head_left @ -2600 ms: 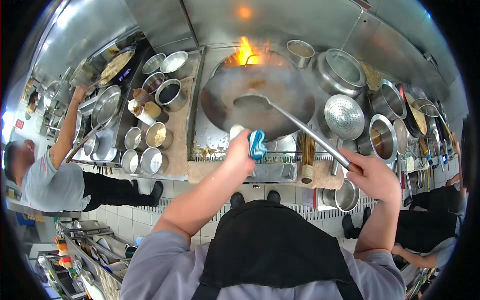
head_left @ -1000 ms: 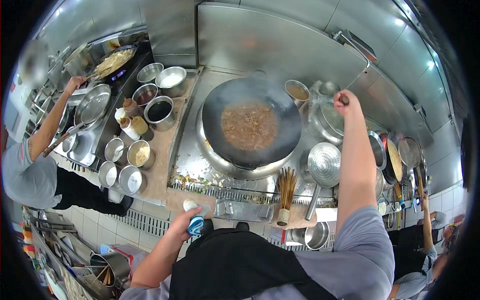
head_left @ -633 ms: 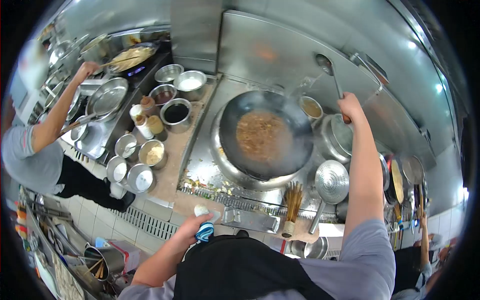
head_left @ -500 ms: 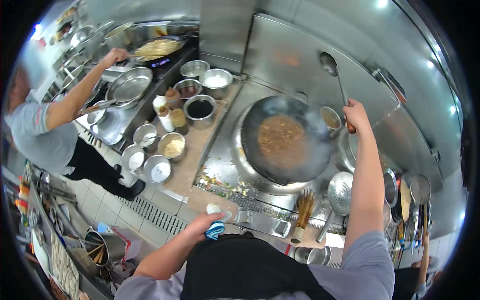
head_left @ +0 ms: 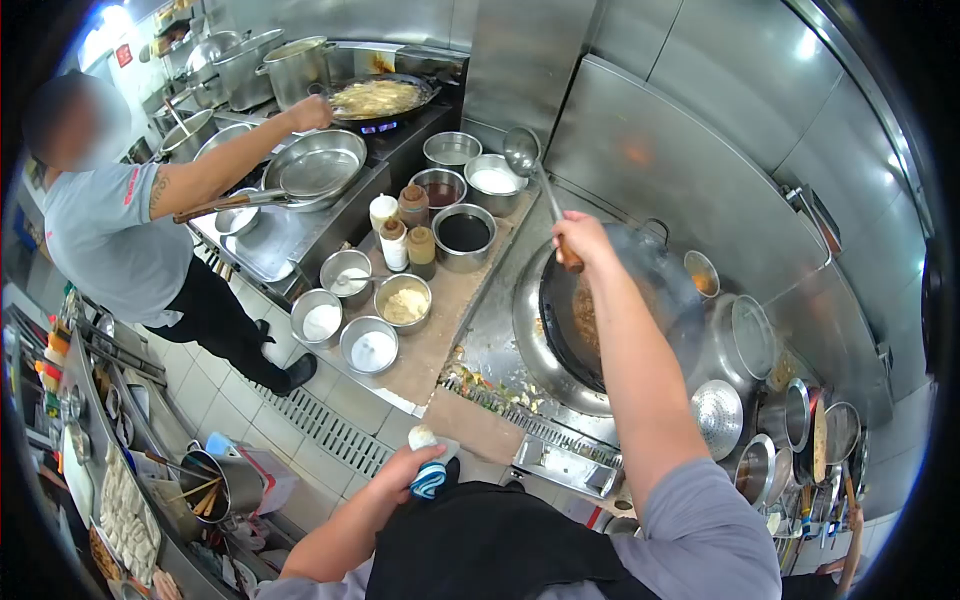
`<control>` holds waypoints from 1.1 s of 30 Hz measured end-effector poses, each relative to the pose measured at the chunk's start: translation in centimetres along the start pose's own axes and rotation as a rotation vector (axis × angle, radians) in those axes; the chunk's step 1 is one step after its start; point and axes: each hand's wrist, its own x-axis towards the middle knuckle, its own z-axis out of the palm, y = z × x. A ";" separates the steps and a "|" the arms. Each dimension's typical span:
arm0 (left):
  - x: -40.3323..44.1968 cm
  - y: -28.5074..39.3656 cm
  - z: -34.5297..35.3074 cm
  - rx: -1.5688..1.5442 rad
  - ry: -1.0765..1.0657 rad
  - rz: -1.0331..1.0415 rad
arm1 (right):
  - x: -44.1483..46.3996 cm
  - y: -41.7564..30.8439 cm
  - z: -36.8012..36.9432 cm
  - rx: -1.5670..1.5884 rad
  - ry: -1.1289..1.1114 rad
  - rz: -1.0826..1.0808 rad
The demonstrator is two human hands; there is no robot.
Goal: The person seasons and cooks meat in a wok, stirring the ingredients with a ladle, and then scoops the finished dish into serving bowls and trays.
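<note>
Swinging the ladle (head_left: 521, 152) leftward, I had just brought it to the steel containers, its bowl near the pot of white contents (head_left: 495, 203). My right hand (head_left: 588, 243) was closed round the wooden grip (head_left: 571, 260), my forearm (head_left: 640, 350) crossing over the wok (head_left: 562, 333). I took that to mean a pause in stirring: the brown food (head_left: 586, 315) lay in the smoking wok with no tool in it. Whether the ladle carried anything, I could not tell. Half a second earlier it had been raised toward the back wall (head_left: 640, 170), behind the wok; since then my view had turned left, showing more of the neighbouring stove. My left hand (head_left: 408, 473) still clutched the striped cloth (head_left: 429, 480), low before my apron (head_left: 500, 540).
</note>
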 end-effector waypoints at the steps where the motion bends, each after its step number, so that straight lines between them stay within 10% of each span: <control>1: -0.2 -0.1 -0.7 -0.003 0.018 -0.002 | 0.1 0.5 1.8 0.001 0.085 -0.011; 9: -1.1 -0.5 -4.2 -0.159 0.030 0.022 | 3.9 5.1 6.1 -0.380 0.102 -0.076; 21: -1.4 1.4 -4.1 -0.137 0.012 0.011 | 0.9 1.0 3.5 0.773 -0.075 0.247; 33: 2.3 2.3 0.4 0.071 -0.118 -0.046 | -14.3 0.9 -8.3 1.090 -0.248 0.184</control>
